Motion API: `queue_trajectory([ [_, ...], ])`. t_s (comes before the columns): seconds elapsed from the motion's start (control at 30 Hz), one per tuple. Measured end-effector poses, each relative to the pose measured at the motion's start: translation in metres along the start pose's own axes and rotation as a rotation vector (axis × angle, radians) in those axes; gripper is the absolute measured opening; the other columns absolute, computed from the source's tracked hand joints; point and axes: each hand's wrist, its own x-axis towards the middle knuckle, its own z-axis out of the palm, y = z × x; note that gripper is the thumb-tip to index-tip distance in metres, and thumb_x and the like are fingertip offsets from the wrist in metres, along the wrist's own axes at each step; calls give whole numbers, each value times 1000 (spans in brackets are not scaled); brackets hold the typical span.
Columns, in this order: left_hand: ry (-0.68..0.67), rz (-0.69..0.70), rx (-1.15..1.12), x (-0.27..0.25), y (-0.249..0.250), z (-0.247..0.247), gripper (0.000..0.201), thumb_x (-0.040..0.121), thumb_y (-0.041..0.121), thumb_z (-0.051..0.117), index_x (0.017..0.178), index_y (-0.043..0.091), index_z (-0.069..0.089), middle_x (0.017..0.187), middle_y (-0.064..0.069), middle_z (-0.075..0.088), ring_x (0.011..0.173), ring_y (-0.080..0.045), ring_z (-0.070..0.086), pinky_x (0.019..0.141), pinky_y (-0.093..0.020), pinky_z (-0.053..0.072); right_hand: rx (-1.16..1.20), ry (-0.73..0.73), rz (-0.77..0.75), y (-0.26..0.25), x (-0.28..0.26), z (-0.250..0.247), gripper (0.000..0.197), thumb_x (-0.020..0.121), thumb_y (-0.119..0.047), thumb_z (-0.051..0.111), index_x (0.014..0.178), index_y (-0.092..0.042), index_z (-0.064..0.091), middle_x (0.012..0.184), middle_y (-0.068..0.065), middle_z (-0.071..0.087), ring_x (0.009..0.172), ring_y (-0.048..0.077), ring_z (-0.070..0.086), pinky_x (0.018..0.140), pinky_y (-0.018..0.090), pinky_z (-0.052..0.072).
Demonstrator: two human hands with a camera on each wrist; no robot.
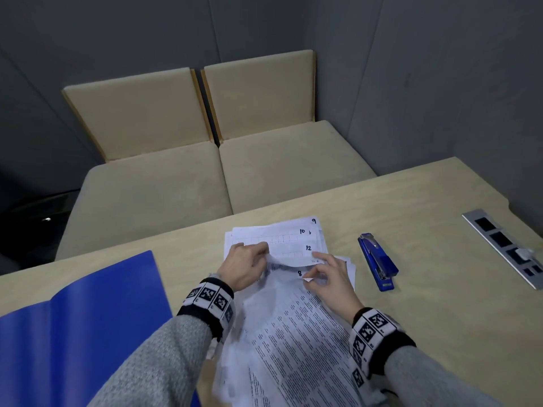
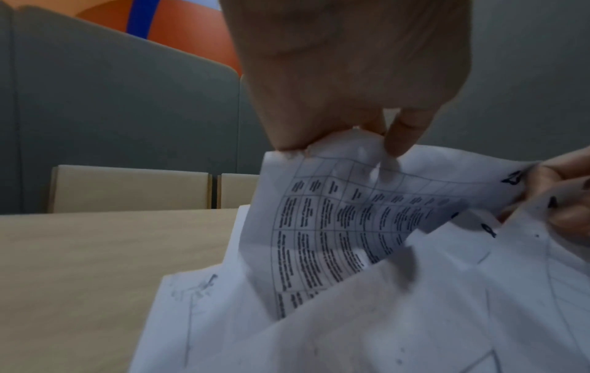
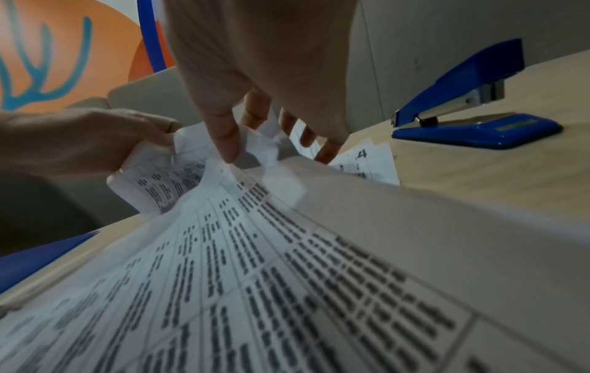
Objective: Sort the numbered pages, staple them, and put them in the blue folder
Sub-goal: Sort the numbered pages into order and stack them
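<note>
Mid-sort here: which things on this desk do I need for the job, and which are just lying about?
Needed:
numbered pages, held by left hand and right hand
blue stapler
blue folder, lying open

Lying about:
socket strip set in the table
beige seats behind

Bare table to your right, past the stapler

Your folder (image 1: pixel 88 318) blocks the near left, papers (image 1: pixel 293 333) fill the middle, stapler (image 1: pixel 379 262) and socket strip (image 1: pixel 505 245) sit right.

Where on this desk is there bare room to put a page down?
Bare wood lies between the blue folder and the pages, and between the stapler and the socket strip. The middle, under both hands, is crowded.
</note>
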Motion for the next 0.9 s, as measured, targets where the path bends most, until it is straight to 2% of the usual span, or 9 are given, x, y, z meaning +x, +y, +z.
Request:
queue_trajectory([
  [0.13, -22, -224, -195, 12, -4, 4, 58, 88, 55, 20, 80, 13, 59, 87, -4, 65, 80, -26, 61, 78, -37, 46, -5, -3, 32, 5, -2, 5, 6, 76, -13, 69, 76, -19, 69, 105, -22, 49, 112, 7, 46, 101, 40, 40],
  [0.27, -192, -331, 24, 32, -5, 7, 40, 89, 32, 46, 127, 18, 48, 127, -6, 42, 108, -29, 54, 94, -40, 44, 62, -10, 41, 4, -7, 7, 4, 79, -10, 68, 80, -14, 69, 96, -9, 47, 92, -3, 53, 87, 27, 45],
  [0.33, -233, -334, 94, 38, -7, 8, 42, 83, 29, 59, 123, 19, 52, 122, -3, 44, 108, -26, 54, 88, -36, 47, 58, -14, 43, 2, -8, 5, 4, 80, -9, 67, 81, -12, 69, 96, -6, 46, 89, -3, 54, 83, 23, 43],
  [0.43, -55, -190, 162, 34, -5, 8, 15, 76, 24, 65, 91, 19, 63, 95, 2, 52, 98, -22, 51, 71, -29, 42, 47, 27, 40, 1, -10, 3, 7, 80, -7, 67, 78, -14, 67, 112, -8, 42, 95, -9, 54, 88, 22, 45],
  [0.53, 73, 30, 192, 22, -11, 11, 11, 74, 25, 74, 75, 19, 66, 89, 3, 57, 92, -21, 46, 76, -34, 42, 54, 52, 38, 2, -12, 3, 9, 80, -4, 66, 79, -12, 67, 131, -16, 29, 103, -15, 51, 85, 12, 42],
  [0.63, 71, 71, 118, 13, -17, 11, 19, 74, 34, 76, 71, 18, 66, 101, 1, 61, 97, -23, 46, 85, -40, 43, 55, -2, 37, 2, -13, 6, 10, 82, -3, 63, 82, -11, 69, 130, -21, 33, 101, -22, 48, 81, 6, 40],
  [0.77, -32, -93, 13, 23, -20, 7, 47, 90, 56, 46, 77, 16, 66, 148, -6, 37, 137, -24, 28, 111, -43, 25, 79, -12, 39, 0, -12, 8, 16, 80, -6, 66, 75, -20, 65, 105, -10, 47, 103, 0, 54, 85, 19, 41],
  [0.83, -59, -203, -9, 33, -23, 5, 52, 97, 49, 34, 93, 11, 69, 153, -10, 28, 142, -24, 21, 115, -43, 17, 80, -13, 38, 0, -12, 8, 20, 80, -6, 67, 73, -24, 63, 98, -7, 46, 98, 6, 55, 82, 13, 39],
  [0.9, -52, -252, 95, 42, -28, 6, 46, 97, 46, 35, 100, 12, 65, 145, -12, 38, 135, -24, 32, 114, -46, 17, 78, -11, 27, -1, -12, 9, 22, 80, -5, 67, 72, -25, 62, 94, -8, 45, 95, 6, 55, 79, 7, 38],
])
